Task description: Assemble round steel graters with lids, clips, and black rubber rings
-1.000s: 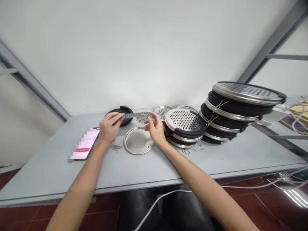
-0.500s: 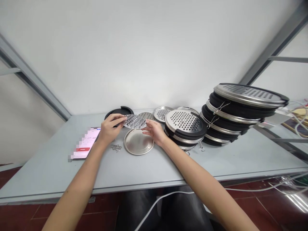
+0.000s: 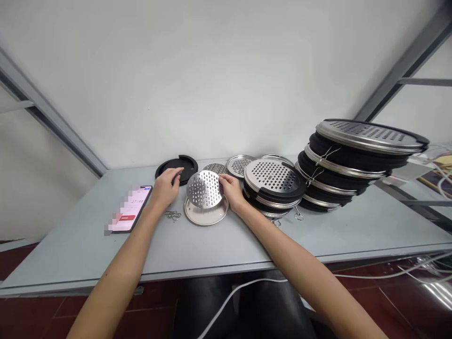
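Grater disc (image 3: 204, 189), thin and silver, is just left of the frame's centre, below the middle height, tilted so that its perforated face is turned to me. My right hand (image 3: 231, 190) grips it by its right edge, thumb and fingers closed on the rim. My left hand (image 3: 165, 189) is to the left of it, holding nothing, the thumb a little apart from the loosely bent fingers, clear of the disc's edge.

Below the disc lies a round metal tray (image 3: 206, 217), its far part hidden by the disc; whether the two touch I cannot tell. Just left of the tray, a few wire clips (image 3: 173, 215) lie in a small heap. Beyond my left hand is a black round holder (image 3: 181, 164), and behind my disc a second perforated disc (image 3: 216, 168) lies partly covered.

Right of that, toward the wall (image 3: 226, 84), are a silver rimmed grater plate (image 3: 240, 165) and another metal rim (image 3: 278, 158). A short stack of graters (image 3: 273, 179) is right of centre; a taller, leaning stack (image 3: 353, 165) fills the right of the frame. At left on the grey table (image 3: 212, 249) lies a lit phone (image 3: 132, 207), and a white cable (image 3: 229, 301) curves across the bottom.
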Available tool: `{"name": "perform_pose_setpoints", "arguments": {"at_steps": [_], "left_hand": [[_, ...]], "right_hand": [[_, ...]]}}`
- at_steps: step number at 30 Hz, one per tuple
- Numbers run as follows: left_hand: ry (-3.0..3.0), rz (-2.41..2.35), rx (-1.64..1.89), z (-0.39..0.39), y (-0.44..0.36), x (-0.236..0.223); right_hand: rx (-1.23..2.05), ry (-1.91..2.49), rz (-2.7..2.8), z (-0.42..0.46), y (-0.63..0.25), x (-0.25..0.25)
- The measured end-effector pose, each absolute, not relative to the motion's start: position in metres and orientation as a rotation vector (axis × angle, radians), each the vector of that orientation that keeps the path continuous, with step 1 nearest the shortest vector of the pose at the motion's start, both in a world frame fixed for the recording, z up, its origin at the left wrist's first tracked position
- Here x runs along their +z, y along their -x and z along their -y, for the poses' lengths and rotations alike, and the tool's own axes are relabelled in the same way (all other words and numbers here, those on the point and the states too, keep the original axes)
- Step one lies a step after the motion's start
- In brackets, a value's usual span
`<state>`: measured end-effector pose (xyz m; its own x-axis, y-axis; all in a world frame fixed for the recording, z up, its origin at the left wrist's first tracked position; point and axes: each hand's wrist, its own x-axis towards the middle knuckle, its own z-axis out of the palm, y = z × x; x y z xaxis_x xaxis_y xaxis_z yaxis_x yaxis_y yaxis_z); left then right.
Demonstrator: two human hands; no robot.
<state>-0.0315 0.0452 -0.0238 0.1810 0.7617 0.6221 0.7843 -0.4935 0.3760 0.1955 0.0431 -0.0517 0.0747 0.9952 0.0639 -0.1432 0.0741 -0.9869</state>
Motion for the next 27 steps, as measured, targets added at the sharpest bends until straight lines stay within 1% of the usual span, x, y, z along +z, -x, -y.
{"name": "perform_pose_setpoints", "arguments": {"at_steps": [4,12,22,27], "left_hand": [[2.44,1.568,-1.239,-0.037,0.025,-0.019],[2.739,1.525,-1.126,-0.025,0.015,-0.013],[2.871,1.487,-1.106,-0.027,0.013,-0.015],[2.926,1.512,-1.015,-0.027,0.013,-0.017]], "right_hand": [[1.018,1.164,1.24,-0.046,-0.197,-0.056],[0.921,1.221,1.466,-0.042,-0.199,-0.055],[0.958,1.234,1.467,-0.048,-0.199,-0.062],[0.878,1.241,1.499,-0.042,-0.199,-0.056]]}}
